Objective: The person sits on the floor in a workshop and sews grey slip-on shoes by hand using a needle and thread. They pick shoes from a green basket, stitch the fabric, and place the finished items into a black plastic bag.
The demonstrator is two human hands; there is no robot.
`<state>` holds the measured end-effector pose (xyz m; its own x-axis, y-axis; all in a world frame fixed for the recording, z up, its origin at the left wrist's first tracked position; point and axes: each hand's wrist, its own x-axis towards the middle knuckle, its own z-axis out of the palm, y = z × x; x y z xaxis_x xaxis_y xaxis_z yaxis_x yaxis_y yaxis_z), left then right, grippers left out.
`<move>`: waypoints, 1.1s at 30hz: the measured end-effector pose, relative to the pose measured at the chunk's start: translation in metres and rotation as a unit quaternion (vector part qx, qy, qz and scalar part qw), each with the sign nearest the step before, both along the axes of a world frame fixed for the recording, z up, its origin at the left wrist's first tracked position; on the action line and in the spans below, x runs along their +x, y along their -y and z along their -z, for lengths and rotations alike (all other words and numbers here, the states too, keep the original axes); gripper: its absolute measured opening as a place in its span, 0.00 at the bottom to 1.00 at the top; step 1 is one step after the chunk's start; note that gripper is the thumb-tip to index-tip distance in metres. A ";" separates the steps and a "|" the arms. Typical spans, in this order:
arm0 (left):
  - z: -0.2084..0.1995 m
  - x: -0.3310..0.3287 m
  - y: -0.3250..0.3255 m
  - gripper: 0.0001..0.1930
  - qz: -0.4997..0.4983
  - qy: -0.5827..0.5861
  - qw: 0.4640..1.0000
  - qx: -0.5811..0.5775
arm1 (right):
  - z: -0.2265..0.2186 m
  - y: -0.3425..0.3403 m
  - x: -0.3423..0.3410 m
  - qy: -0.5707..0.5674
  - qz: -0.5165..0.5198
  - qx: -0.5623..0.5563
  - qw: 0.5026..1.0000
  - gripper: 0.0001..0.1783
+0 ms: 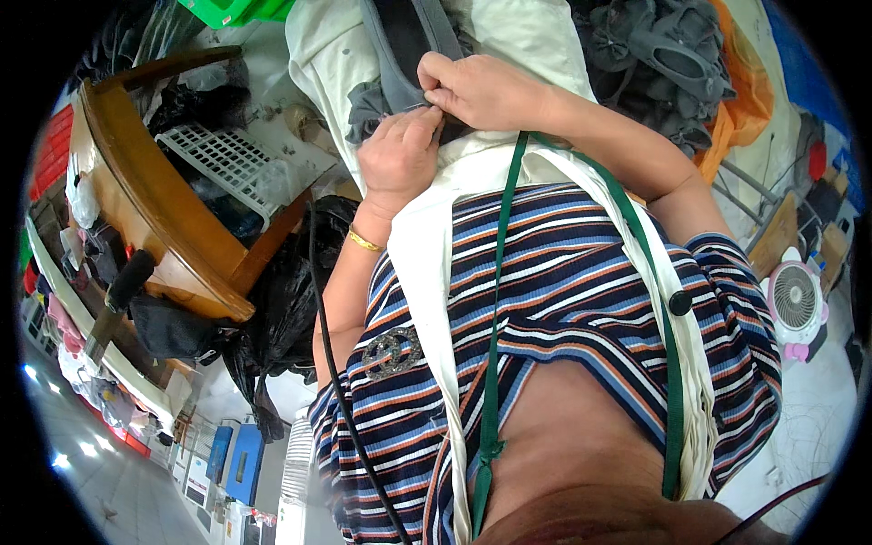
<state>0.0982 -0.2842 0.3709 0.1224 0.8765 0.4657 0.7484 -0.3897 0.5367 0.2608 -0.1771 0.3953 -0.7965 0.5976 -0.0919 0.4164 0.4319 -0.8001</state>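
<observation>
Close together at the top middle, both of my hands pinch a grey fabric piece (397, 54), which has a dark opening with a thick padded rim and looks like a shoe upper. My left hand (400, 153), a yellow band at its wrist, is closed on the near edge of the piece. With thumb and forefinger pressed together, my right hand (486, 91) grips the same edge just to the right. The fingers hide whatever lies between their tips. Under the piece, a white cloth (531, 36) covers my lap.
Right of my arm lies a heap of similar grey pieces (681, 59) on an orange bag (749, 100). At left are a curved wooden furniture piece (154, 209), a white plastic basket (227, 163) and black bags (291, 282). A small fan (793, 295) stands far right. A dark cable (327, 336) hangs before my left arm.
</observation>
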 end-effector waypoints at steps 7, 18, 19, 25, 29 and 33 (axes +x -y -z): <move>0.000 0.001 0.001 0.12 -0.001 -0.070 0.997 0.028 | -0.024 -0.020 -0.005 0.014 -0.046 0.238 0.970 0.05; -0.005 -0.007 0.012 0.16 0.000 -0.063 0.998 0.027 | -0.004 -0.016 -0.030 0.034 -0.108 0.105 0.988 0.11; -0.005 -0.007 0.012 0.15 0.002 -0.051 0.998 0.024 | 0.002 -0.016 -0.033 -0.023 -0.090 0.089 0.992 0.12; -0.006 -0.010 0.010 0.15 -0.004 0.000 1.000 -0.027 | 0.012 -0.014 -0.039 -0.133 0.087 -0.245 0.956 0.16; -0.010 -0.009 0.009 0.14 -0.016 0.023 0.998 -0.063 | -0.004 -0.012 -0.035 -0.122 0.132 -0.364 0.914 0.16; -0.015 -0.009 0.009 0.11 -0.012 0.027 0.996 -0.088 | -0.015 -0.015 -0.031 -0.150 0.138 -0.395 0.896 0.17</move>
